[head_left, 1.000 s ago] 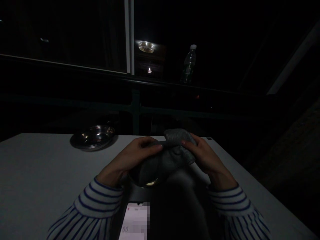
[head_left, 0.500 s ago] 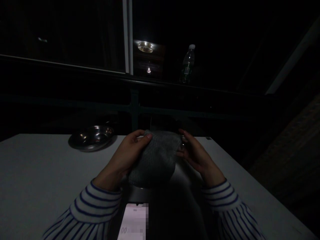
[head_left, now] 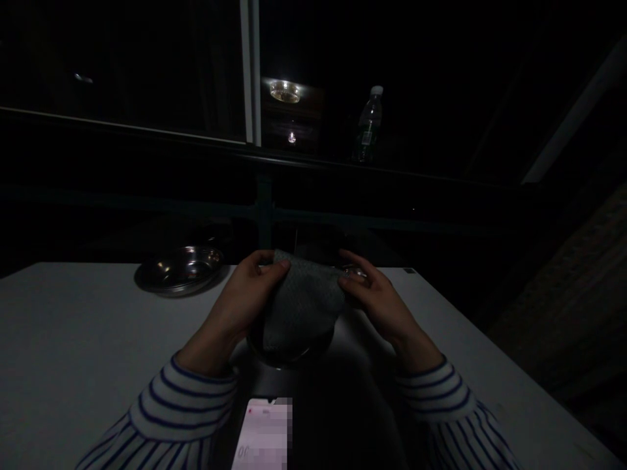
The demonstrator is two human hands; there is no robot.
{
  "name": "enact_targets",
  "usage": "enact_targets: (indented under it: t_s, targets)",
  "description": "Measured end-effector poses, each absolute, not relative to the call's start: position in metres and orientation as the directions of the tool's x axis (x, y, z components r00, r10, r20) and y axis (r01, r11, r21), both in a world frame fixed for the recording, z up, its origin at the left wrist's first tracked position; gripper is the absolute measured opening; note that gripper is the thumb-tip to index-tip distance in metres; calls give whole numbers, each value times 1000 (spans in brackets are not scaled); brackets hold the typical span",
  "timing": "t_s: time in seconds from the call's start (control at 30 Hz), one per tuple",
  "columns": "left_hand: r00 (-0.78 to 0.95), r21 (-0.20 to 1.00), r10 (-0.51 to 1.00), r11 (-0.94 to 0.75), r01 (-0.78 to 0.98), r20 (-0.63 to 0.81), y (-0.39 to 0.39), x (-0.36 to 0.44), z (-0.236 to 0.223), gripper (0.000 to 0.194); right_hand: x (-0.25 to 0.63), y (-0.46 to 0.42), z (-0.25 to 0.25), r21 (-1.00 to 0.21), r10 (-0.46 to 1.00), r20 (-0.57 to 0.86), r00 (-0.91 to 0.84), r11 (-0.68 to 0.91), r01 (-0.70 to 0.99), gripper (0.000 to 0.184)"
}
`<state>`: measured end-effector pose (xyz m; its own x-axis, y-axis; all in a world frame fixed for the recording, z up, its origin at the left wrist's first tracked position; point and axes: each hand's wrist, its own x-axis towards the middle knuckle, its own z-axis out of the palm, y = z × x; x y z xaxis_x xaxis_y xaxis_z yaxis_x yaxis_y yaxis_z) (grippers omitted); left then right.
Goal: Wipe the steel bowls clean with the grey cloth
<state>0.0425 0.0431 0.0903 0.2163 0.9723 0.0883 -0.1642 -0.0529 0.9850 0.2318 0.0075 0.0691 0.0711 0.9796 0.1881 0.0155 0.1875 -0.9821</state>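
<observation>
A grey cloth (head_left: 306, 300) hangs stretched between my two hands. My left hand (head_left: 249, 284) pinches its upper left corner between thumb and fingers. At the upper right edge, my right hand (head_left: 375, 294) has its thumb against the cloth and its fingers behind. Below and behind the cloth sits a dark, shiny round dish (head_left: 289, 361), mostly covered from view. Part of a shiny metal thing (head_left: 355, 269) shows behind my right fingers; its kind is unclear in the dim light.
A metal bowl (head_left: 181, 287) stands at the back left of the white table (head_left: 122, 346). Near the front edge lies a lit phone (head_left: 264, 431). A plastic bottle (head_left: 369, 124) stands on the dark window ledge (head_left: 313, 163) beyond the table.
My right hand has moved slightly left, and its thumb has closed onto the cloth's edge. The cloth has shifted a little left and upward, showing more of the dark dish below.
</observation>
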Motion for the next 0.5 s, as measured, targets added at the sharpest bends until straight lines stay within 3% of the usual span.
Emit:
enact_targets:
  t_s: [0.13, 0.27, 0.5]
  targets:
    - [128, 994, 986, -107, -20, 109, 46, 39, 90, 43, 235, 8, 72, -966, 954, 257, 155, 250, 63, 43]
    - [195, 982, 971, -160, 103, 138, 46, 37, 91, 56, 240, 8, 72, -960, 959, 252, 129, 231, 159, 46]
    - [286, 901, 940, -280, 333, 187, 49, 34, 91, 41, 248, 8, 72, -842, 939, 341, 51, 281, 461, 40]
